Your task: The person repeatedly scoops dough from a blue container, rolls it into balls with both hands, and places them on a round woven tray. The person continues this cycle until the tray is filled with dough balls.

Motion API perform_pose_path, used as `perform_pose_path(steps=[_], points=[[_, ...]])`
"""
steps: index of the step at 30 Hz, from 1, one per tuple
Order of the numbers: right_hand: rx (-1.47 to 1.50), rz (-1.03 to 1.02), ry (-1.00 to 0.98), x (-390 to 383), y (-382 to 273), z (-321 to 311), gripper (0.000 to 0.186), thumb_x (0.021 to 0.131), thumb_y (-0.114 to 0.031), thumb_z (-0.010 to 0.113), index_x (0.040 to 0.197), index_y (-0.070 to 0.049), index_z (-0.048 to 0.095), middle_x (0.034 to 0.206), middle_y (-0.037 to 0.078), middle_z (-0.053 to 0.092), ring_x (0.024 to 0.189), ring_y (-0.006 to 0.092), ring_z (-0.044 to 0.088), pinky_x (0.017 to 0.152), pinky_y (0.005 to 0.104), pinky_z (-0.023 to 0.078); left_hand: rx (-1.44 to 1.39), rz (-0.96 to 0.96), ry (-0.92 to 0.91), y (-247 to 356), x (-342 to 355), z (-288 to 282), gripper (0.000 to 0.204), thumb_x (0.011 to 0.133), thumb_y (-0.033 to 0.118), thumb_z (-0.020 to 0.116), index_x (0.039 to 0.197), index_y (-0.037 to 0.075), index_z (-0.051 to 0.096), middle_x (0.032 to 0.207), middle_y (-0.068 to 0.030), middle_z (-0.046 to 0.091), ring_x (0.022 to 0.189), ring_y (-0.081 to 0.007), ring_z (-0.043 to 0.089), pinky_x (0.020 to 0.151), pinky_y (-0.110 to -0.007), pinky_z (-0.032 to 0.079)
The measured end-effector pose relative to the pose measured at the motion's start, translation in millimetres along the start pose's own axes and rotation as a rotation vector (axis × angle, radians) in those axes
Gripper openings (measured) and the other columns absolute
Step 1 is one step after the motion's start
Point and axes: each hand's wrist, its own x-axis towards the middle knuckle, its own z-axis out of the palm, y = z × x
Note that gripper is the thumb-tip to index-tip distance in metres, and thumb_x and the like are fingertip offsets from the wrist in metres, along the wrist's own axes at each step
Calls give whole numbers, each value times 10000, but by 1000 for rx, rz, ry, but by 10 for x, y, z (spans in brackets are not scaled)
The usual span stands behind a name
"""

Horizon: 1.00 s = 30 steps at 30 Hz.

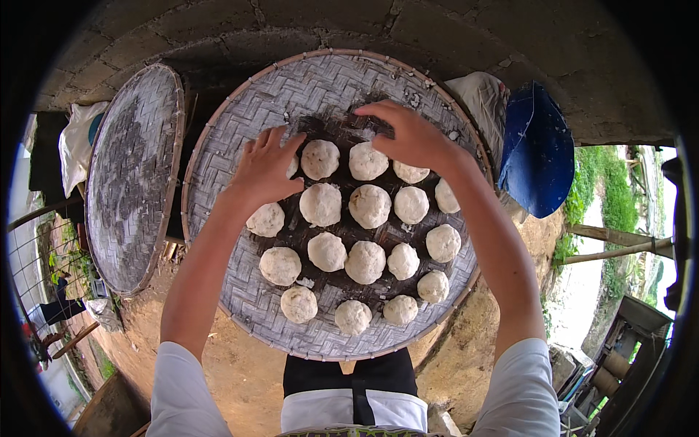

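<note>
Pale, lumpy dough-like balls, such as this one (pixel 370 206), lie in loose rows on a round woven bamboo tray (pixel 233 95). My left hand (pixel 263 166) is over the left of the back row, fingers spread. A partly hidden ball (pixel 293 167) shows between its thumb and index finger; whether they touch is unclear. Behind the back row reaches my right hand (pixel 413 136), index finger stretched out and thumb pointing down by a pale ball (pixel 368 162). Another ball (pixel 411 172) sits just below that palm. Neither hand visibly grips anything.
A second woven tray (pixel 135 182) leans upright at the left. To the right are a blue plastic container (pixel 537 149) and a whitish sack (pixel 480 102). A block wall (pixel 328 22) rises behind the tray, and bare earth (pixel 244 379) lies below.
</note>
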Motion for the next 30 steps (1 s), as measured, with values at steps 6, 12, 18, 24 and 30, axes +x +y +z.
perform_pose_path(steps=[6, 12, 18, 24, 30], points=[[-69, 438, -173, -640, 884, -448, 769, 831, -119, 768, 1556, -186, 521, 1629, 159, 407, 1517, 332, 413, 1235, 421, 402, -87, 123, -104, 395, 297, -12, 822, 854, 376, 826, 1587, 219, 487, 1670, -162, 390, 1575, -374, 338, 1288, -617, 269], [-379, 328, -20, -774, 1163, -88, 770, 786, -180, 862, 1495, -256, 571, 1463, 215, 496, 1372, 417, 546, 1104, 509, 531, -205, 149, -124, 457, 395, 36, 547, 841, 197, 823, 1345, 148, 614, 1299, -134, 574, 1304, -374, 572, 1101, -482, 513], [-310, 347, -10, -882, 1133, -69, 777, 792, -263, 860, 1509, -261, 560, 1424, 191, 561, 1335, 390, 598, 1092, 483, 545, -82, 177, -113, 473, 403, 43, 549, 889, 251, 792, 1391, 161, 589, 1305, -95, 609, 1278, -326, 617, 1095, -482, 509], [-107, 317, 321, -1500, 1087, -48, 690, 951, -325, 750, 1579, -183, 501, 1559, 149, 526, 1413, 312, 554, 1122, 468, 496, -287, 165, 305, 498, -173, -22, 507, 979, 315, 756, 1425, 117, 616, 1501, -116, 582, 1380, -347, 572, 1136, -455, 480], [147, 542, 650, -2868, 348, 676, 483, 927, -243, 729, 1368, -72, 632, 1375, 185, 607, 1236, 326, 625, 963, 478, 523, -292, -112, 514, 793, -1768, 155, 322, 905, 83, 777, 1209, 58, 671, 1218, -133, 646, 1187, -337, 613, 1003, -440, 491]])
